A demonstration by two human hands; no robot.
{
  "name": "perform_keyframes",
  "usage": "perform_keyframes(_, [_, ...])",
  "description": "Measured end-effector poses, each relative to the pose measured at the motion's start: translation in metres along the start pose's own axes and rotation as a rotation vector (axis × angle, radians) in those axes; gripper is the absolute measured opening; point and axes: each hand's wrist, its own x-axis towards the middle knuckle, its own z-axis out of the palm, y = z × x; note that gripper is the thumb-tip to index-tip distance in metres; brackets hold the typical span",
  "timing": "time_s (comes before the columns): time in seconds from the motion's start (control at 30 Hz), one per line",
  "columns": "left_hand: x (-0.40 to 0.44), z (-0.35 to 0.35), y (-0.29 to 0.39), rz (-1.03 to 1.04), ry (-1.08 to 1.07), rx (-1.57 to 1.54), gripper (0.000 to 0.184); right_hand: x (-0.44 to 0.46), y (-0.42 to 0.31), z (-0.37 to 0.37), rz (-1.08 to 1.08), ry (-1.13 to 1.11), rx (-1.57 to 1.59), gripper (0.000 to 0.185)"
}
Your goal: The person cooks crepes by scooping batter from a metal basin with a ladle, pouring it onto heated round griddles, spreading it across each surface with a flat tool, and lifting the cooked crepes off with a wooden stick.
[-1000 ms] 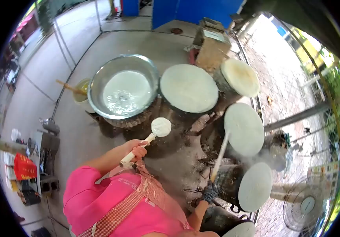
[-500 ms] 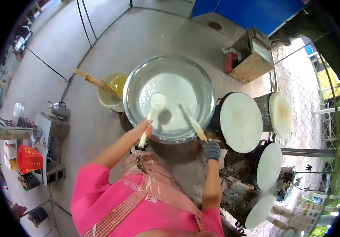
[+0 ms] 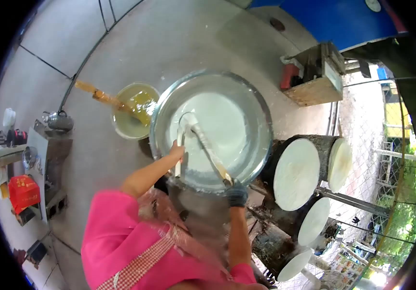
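Note:
A wide metal basin (image 3: 261, 145) holds white liquid. My left hand (image 3: 177, 152) is closed round the pale handle of a ladle (image 3: 180, 166), whose head is down in the liquid. In a dark glove, my right hand (image 3: 237, 194) grips the wooden end of a long scraper (image 3: 211, 153) at the basin's near rim. The scraper's white-coated far end meets the ladle near its head, over the liquid.
Left of the basin stands a bucket (image 3: 121, 126) of yellowish liquid with a wooden stick (image 3: 100, 95). On the right are several round griddles with white sheets (image 3: 296, 174). A wooden box (image 3: 316, 89) stands behind them. A kettle (image 3: 59, 121) and red bag (image 3: 24, 193) are at the left.
From beside the griddles, my right hand has come with the scraper to the basin and then moved left. My left hand has brought the ladle over the basin and lowered its head into the liquid.

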Motion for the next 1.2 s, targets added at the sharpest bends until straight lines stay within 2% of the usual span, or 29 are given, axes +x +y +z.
perform_keyframes(0.03, [0.004,0.005,0.000,0.029,-0.021,0.005,0.033,0.004,0.009,0.006,0.015,-0.021,-0.077,0.040])
perform_keyframes(0.1, [0.060,0.005,-0.030,-0.228,-0.414,-0.259,0.023,-0.009,0.001,0.021,0.064,-0.073,-0.220,0.044])
perform_keyframes(0.17, [0.052,0.021,-0.015,-0.199,-0.440,-0.173,0.017,-0.022,0.008,0.045,0.178,0.074,-0.334,0.050])
perform_keyframes(0.2, [0.026,0.024,-0.007,-0.196,-0.445,-0.127,0.015,-0.038,0.010,0.040,0.200,0.111,-0.305,0.052])
perform_keyframes(0.23, [0.001,0.020,0.005,-0.255,-0.533,-0.231,0.015,-0.054,0.012,0.035,0.220,0.149,-0.275,0.055])
perform_keyframes(0.3, [-0.094,0.006,0.076,-0.354,-0.708,-0.444,0.015,-0.097,0.002,-0.021,0.156,0.196,-0.045,0.058])
perform_keyframes(0.33, [-0.133,0.005,0.098,-0.315,-0.694,-0.429,0.014,-0.102,0.023,-0.025,0.055,0.194,-0.037,0.058])
perform_keyframes(0.37, [-0.169,0.004,0.118,-0.271,-0.678,-0.420,0.014,-0.113,0.025,-0.042,0.060,0.275,-0.061,0.050])
perform_keyframes(0.4, [-0.200,0.000,0.139,-0.219,-0.757,-0.402,0.014,-0.126,0.016,-0.064,0.063,0.354,-0.082,0.041])
perform_keyframes(0.47, [-0.275,-0.005,0.186,-0.076,-0.838,-0.301,0.015,-0.134,0.018,-0.097,-0.121,0.576,0.003,0.032])
perform_keyframes(0.5, [-0.312,-0.007,0.210,0.011,-0.843,-0.216,0.016,-0.131,0.023,-0.113,-0.303,0.724,0.106,0.031])
perform_keyframes(0.57, [-0.355,-0.013,0.250,0.172,-0.900,-0.090,0.017,-0.150,-0.002,-0.175,-0.314,0.810,0.292,0.036])
perform_keyframes(0.6, [-0.379,-0.013,0.269,0.236,-0.830,-0.054,0.013,-0.150,-0.005,-0.196,-0.329,0.893,0.284,0.034])
perform_keyframes(0.7, [-0.442,-0.019,0.312,0.636,-0.839,0.141,0.030,-0.155,-0.018,-0.245,-0.369,1.101,0.422,0.030])
perform_keyframes(0.8, [-0.488,-0.018,0.335,0.921,-0.610,0.234,0.029,-0.161,-0.039,-0.265,-0.438,1.158,0.632,0.023])
perform_keyframes(0.83, [-0.479,-0.018,0.337,0.920,-0.630,0.228,0.029,-0.162,-0.040,-0.262,-0.478,1.176,0.655,0.021])
perform_keyframes(0.87, [-0.461,-0.021,0.339,0.919,-0.645,0.218,0.028,-0.144,-0.035,-0.245,-0.511,1.046,0.876,0.018])
perform_keyframes(0.9, [-0.439,-0.023,0.334,0.891,-0.659,0.216,0.028,-0.121,-0.023,-0.209,-0.517,0.890,1.093,0.016])
perform_keyframes(0.93, [-0.417,-0.024,0.319,0.764,-0.710,0.167,0.025,-0.109,-0.020,-0.176,-0.583,0.676,1.447,0.008])
perform_keyframes(0.97, [-0.393,-0.026,0.301,0.633,-0.756,0.120,0.022,-0.117,-0.016,-0.147,-0.470,0.504,1.271,0.008])
perform_keyframes(1.0, [-0.367,-0.033,0.282,0.335,-0.880,0.060,0.020,-0.114,-0.004,-0.104,-0.332,0.387,1.195,0.009])
perform_keyframes(1.03, [-0.340,-0.038,0.265,0.024,-0.980,0.001,0.019,-0.114,0.004,-0.065,-0.230,0.319,1.297,0.012])
perform_keyframes(1.1, [-0.291,-0.028,0.246,-0.592,-0.813,-0.223,0.012,-0.103,0.053,0.029,-0.265,0.585,0.839,0.016])
perform_keyframes(1.13, [-0.288,-0.029,0.235,-0.553,-0.777,-0.154,0.012,-0.137,0.049,0.029,-0.172,0.509,0.855,0.015])
perform_keyframes(1.2, [-0.289,-0.012,0.225,-0.451,-0.755,0.012,0.013,-0.217,0.022,-0.032,0.001,0.401,0.887,0.015])
